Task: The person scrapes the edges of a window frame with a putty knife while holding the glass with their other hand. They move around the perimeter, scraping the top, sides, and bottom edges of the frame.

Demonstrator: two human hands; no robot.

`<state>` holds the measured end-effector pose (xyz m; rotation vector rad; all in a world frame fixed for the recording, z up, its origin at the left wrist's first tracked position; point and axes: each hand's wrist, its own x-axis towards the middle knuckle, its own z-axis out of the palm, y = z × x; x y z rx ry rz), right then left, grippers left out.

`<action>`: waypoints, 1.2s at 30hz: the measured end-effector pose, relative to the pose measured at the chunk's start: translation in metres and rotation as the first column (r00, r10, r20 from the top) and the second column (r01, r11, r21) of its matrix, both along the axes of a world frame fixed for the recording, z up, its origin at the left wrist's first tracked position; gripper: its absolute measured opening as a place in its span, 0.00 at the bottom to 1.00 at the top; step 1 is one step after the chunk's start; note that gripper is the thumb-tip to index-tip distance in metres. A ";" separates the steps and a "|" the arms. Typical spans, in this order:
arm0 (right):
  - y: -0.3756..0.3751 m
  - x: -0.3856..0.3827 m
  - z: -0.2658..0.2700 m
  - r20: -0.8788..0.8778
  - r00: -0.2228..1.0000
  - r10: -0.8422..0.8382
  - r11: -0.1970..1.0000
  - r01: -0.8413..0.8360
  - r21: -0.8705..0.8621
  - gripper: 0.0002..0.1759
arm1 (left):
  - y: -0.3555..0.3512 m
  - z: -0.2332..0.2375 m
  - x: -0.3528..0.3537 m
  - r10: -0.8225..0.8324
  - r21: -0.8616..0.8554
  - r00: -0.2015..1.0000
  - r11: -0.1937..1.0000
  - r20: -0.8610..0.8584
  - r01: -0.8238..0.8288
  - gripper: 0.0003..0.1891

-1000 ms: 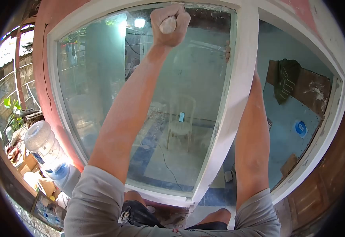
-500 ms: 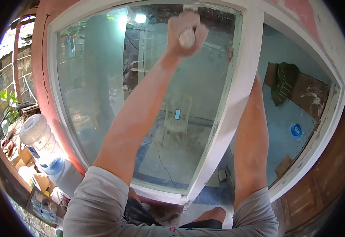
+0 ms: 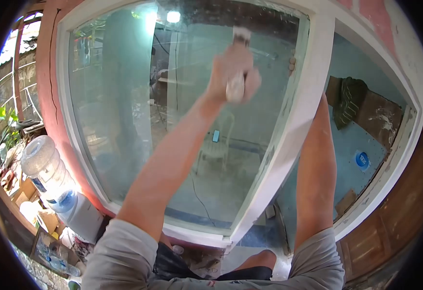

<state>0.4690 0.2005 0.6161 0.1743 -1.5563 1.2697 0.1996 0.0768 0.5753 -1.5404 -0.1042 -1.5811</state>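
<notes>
My left hand is closed around the pale, rounded handle of a scraper, whose flat end points up against the upper part of the glass pane; its exact blade shape is blurred. My right arm passes through the opening on the right, behind the white window frame. Only the fingertips of my right hand show, curled around the upright's far edge and seen through the glass; the palm is hidden behind the post.
At lower left stands a water dispenser with a large clear bottle. Behind the glass are a pale plastic chair and a hanging cable. Inside the right opening hangs a dark green cloth. A wooden panel is at lower right.
My left hand has moved down the glass with the scraper, away from the top of the frame. My right hand keeps its place on the upright. The view has shifted slightly.
</notes>
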 end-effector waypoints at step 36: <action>0.001 0.054 0.021 0.239 0.849 -0.471 0.813 0.523 -0.255 0.28 | -0.142 -0.594 -0.026 -0.416 -0.827 0.757 0.023 0.503 0.562 0.07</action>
